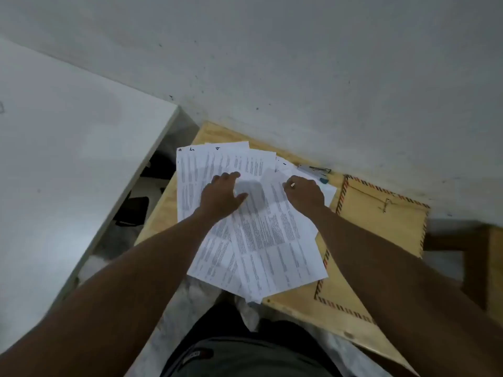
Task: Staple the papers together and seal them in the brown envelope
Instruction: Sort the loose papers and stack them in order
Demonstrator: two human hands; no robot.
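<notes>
Several printed white papers (261, 240) lie fanned out and overlapping on a small wooden table (163, 213). My left hand (220, 197) rests flat on the sheets at the left, fingers spread. My right hand (304, 193) pinches the upper edge of the top sheet, which is lifted and curled. The brown envelope (381, 221) with a striped border and a metal clasp lies to the right, partly under the papers. A grey stapler (315, 170) sits at the back by the wall, partly hidden behind the papers.
A white wall (299, 63) runs right behind the table. A white tabletop (68, 159) stands to the left, with dark objects on the floor (133, 208) in the gap. A wooden piece (495, 268) is at the far right.
</notes>
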